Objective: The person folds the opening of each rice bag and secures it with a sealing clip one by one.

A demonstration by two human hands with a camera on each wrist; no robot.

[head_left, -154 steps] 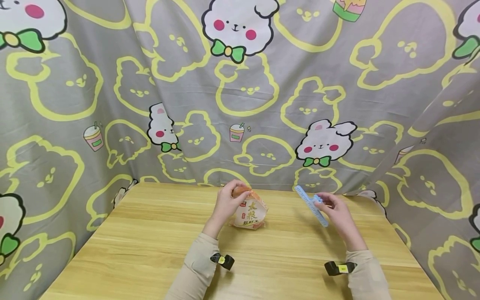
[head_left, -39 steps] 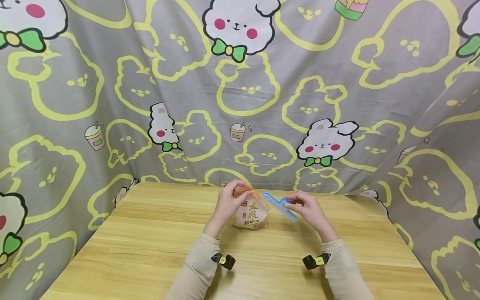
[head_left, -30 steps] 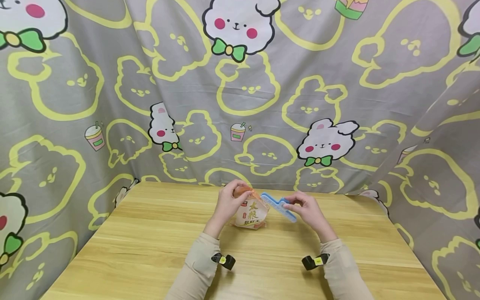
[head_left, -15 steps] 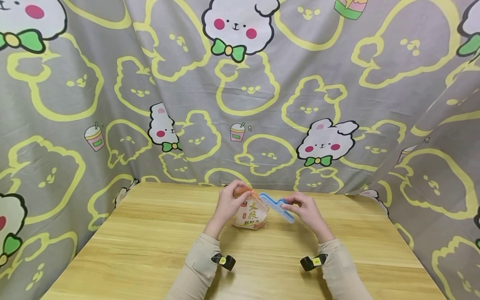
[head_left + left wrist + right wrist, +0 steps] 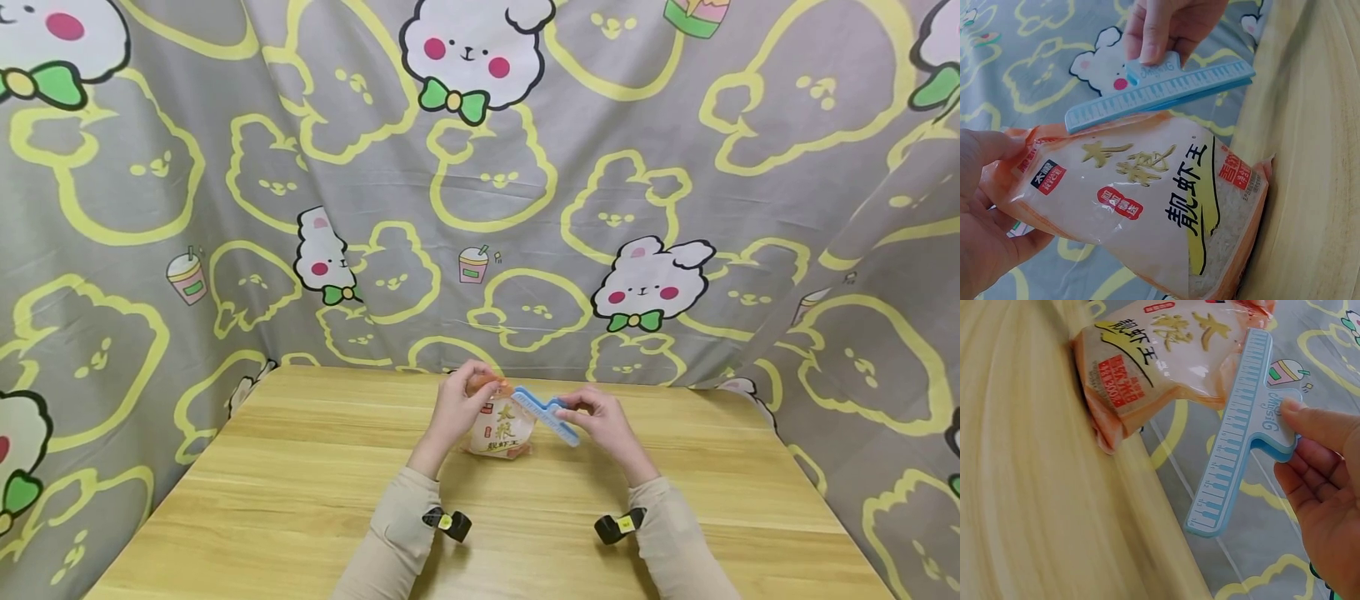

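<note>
A small bag of rice [image 5: 501,429], white and orange with a see-through corner of grains, stands on the table with its top pulled to a neck. My left hand [image 5: 459,400] pinches that top; in the left wrist view the thumb [image 5: 997,147] lies over the orange edge. My right hand [image 5: 600,412] pinches the tab of a long blue bag clip [image 5: 1232,437] printed with piano keys and a ruler scale. The clip slants along the bag's right upper edge, its far end at the neck. Whether its bars straddle the film cannot be told.
The wooden table [image 5: 300,475] reaches back to a grey curtain [image 5: 517,192] with yellow cartoon outlines, which hangs close behind the bag and along both sides. A black wrist camera [image 5: 448,523] is strapped on each sleeve.
My right hand has brought the clip leftward from well right of the bag to its upper edge, creeping further left over the last second. My left hand and the bag have hardly moved.
</note>
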